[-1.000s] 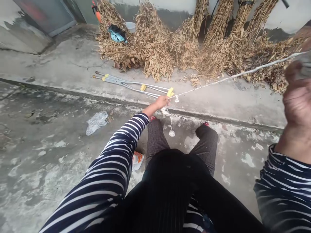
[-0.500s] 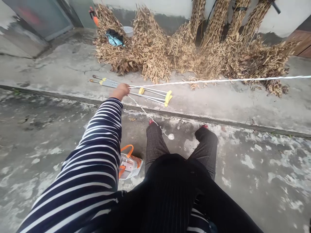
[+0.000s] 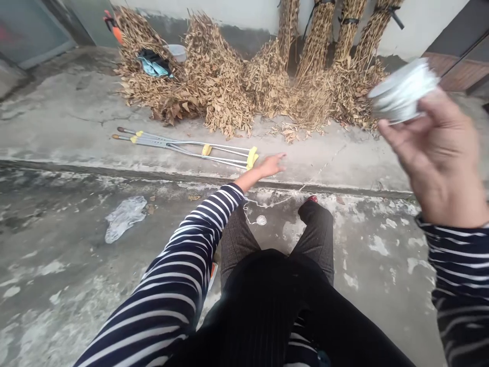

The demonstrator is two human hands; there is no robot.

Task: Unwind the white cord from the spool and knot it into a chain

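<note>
My left hand (image 3: 272,165) reaches out in front of me above the concrete step, its fingers stretched out and nothing visibly in them. A thin white string (image 3: 324,163) lies slack on the ground, running from the step toward my feet, where it ends in a small loop (image 3: 261,219). My right hand (image 3: 435,153) is raised close to the camera at the right, fingers curled round a white spool of string (image 3: 401,92), which is blurred. My legs in dark trousers (image 3: 275,255) fill the lower middle.
A pair of metal crutches with yellow pads (image 3: 191,145) lies on the raised concrete step (image 3: 76,163). Bundles of dry leafy stalks (image 3: 237,86) lean on the back wall, with a blue cloth (image 3: 153,63) among them. A crumpled plastic bag (image 3: 124,218) lies at the left.
The string was stretched taut between my hands; now it lies slack on the ground. My left hand swung back right and opened. My right hand came back into view with the spool.
</note>
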